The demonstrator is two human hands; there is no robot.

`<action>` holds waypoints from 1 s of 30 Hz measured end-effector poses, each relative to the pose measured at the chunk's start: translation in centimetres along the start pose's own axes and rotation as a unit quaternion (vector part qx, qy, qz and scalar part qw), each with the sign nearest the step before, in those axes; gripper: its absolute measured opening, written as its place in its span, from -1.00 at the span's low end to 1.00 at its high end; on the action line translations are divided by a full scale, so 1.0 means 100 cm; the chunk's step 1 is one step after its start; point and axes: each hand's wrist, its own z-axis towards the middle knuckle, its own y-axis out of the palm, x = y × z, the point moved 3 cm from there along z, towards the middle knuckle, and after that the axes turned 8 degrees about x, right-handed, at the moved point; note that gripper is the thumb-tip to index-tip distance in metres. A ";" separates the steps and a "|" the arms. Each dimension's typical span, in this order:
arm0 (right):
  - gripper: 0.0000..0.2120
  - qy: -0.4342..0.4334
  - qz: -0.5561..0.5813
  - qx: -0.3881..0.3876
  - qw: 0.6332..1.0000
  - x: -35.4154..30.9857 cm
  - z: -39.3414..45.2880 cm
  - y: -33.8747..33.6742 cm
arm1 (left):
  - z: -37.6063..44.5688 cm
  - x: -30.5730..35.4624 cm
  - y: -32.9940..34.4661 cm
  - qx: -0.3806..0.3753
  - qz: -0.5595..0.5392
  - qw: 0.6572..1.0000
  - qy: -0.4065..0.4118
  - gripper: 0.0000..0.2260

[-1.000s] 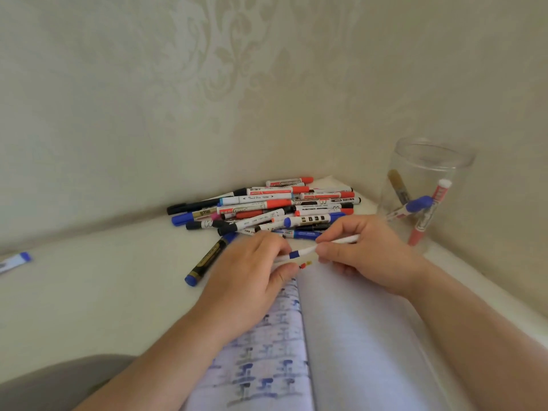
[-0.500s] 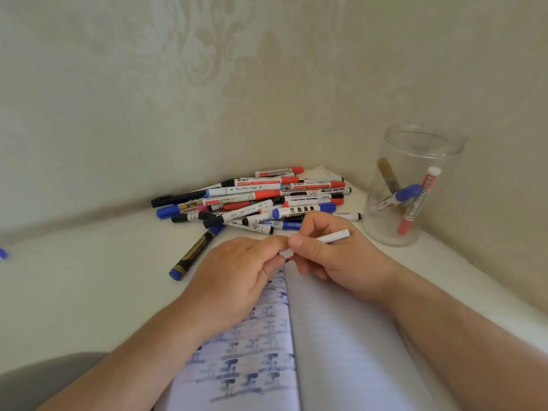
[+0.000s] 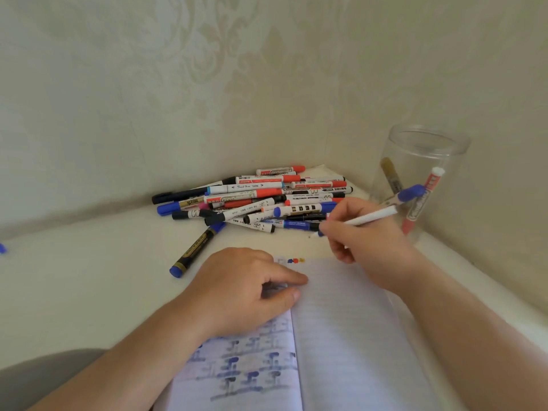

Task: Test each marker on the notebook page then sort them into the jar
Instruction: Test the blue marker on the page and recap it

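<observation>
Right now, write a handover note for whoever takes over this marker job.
Left hand: rests on the open lined notebook, fingers curled; a cap in it cannot be confirmed.
Right hand: grips a slim white marker, tip aimed down over the table just above the page.
Clear plastic jar: stands right, in the corner, holding three markers.
Done: three sorted; blue, red and yellow dots near the page top.
Left: test the held marker, drop it in the jar, then work through the heap of mixed markers by the wall.
</observation>
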 end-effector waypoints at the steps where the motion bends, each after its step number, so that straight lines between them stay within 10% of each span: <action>1: -0.81 -0.005 -0.048 -0.004 0.999 0.001 -0.001 0.003 | 0.000 0.001 0.001 -0.005 0.000 1.000 -0.004 -0.68; 30: -0.78 0.020 -0.230 0.033 0.972 0.006 -0.004 0.014 | 0.008 -0.001 0.007 -0.024 0.014 0.999 -0.036 -0.63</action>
